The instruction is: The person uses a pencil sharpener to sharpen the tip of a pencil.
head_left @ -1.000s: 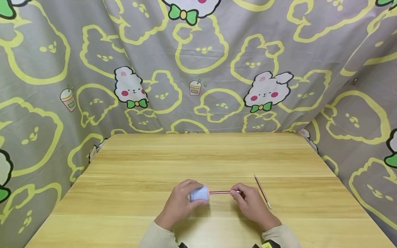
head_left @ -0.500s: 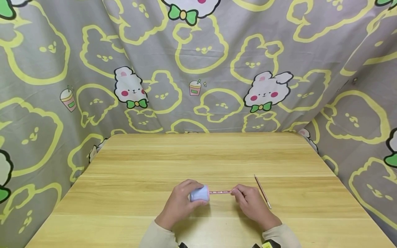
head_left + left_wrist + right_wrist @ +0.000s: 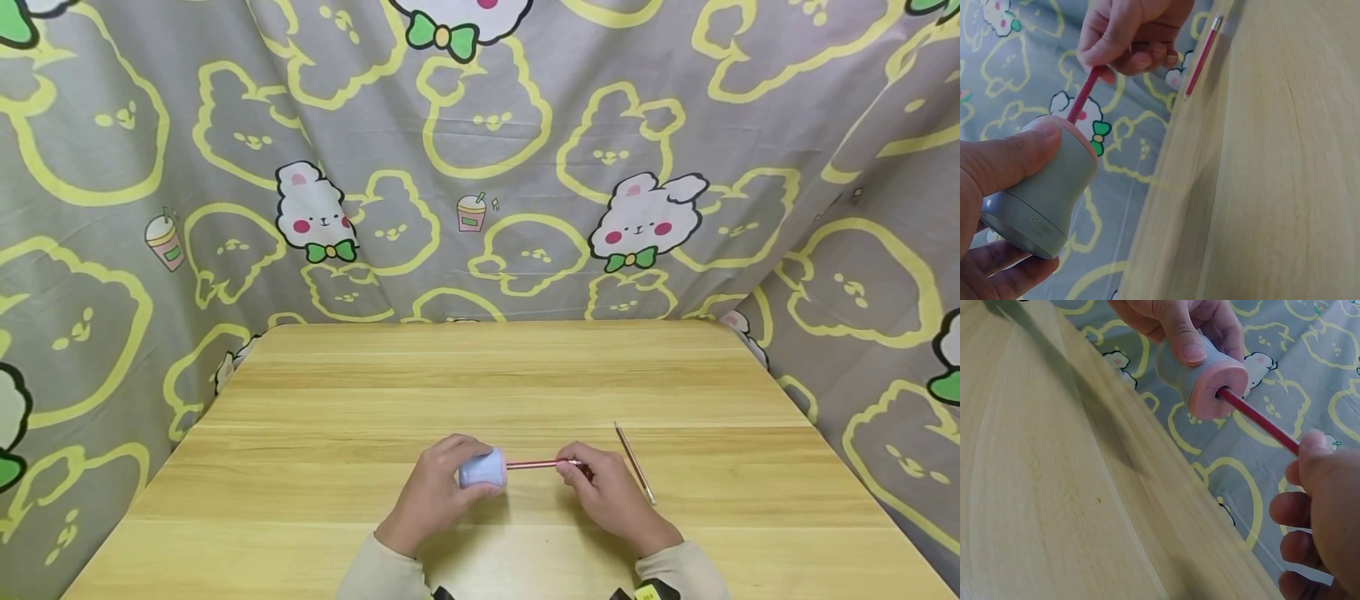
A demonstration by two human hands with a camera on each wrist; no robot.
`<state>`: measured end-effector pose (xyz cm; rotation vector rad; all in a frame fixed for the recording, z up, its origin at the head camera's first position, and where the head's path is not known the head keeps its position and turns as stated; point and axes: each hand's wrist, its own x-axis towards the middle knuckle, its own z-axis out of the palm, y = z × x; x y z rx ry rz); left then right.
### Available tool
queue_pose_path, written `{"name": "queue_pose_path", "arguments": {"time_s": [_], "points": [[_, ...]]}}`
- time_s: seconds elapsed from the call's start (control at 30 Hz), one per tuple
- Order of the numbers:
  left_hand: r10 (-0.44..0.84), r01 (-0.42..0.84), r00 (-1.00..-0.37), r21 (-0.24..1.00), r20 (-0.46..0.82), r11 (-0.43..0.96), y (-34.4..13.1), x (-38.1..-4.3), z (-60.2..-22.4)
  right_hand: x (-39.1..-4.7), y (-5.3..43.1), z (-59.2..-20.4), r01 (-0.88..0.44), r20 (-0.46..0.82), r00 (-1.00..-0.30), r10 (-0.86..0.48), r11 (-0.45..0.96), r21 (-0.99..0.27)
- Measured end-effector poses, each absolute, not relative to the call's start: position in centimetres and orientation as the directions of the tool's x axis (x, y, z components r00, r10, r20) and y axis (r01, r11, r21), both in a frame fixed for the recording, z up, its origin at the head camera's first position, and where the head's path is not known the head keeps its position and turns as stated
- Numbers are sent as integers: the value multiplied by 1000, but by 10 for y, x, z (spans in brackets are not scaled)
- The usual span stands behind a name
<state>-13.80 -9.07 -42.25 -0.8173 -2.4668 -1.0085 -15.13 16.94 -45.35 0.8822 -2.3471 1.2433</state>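
My left hand [image 3: 435,492] grips a pale blue pencil sharpener [image 3: 482,469] that lies on its side in the fingers, its pink end facing right. A red pencil [image 3: 1260,420] runs into the hole of that pink face [image 3: 1210,394]; its tip is hidden inside. The pencil's other end is pinched between the thumb and fingers of my right hand [image 3: 611,492]. In the left wrist view the sharpener [image 3: 1054,181] is held above the table, thumb on one side and fingers beneath. A second red pencil [image 3: 635,463] lies on the table just right of my right hand.
The wooden table [image 3: 450,375] stretches away in front of me to its far edge. A grey curtain [image 3: 405,125] with yellow outlines and white rabbit faces hangs behind and at both sides.
The held pencil has turned about its length, its visible side changing between frames, as the right fingers shifted on it. The left hand and sharpener stay in place.
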Motion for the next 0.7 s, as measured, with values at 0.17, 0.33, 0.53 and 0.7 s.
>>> {"name": "queue_pose_path", "arguments": {"time_s": [0.17,0.33,0.53,0.7], "points": [[376,626,-773,520,511,581,-91,-138,-422,-151,168,-453,-638,541,-769,-340,456,-620],[377,630,-769,515,516,581,-91,-138,-422,-149,168,-451,-609,493,-794,-356,461,-646],[379,639,-762,513,525,574,-91,-138,-423,-147,168,-448,-618,478,-785,-393,456,-640],[378,642,-759,515,530,568,-91,-138,-423,-146,166,-445,-617,477,-787,-392,481,-623]]}}
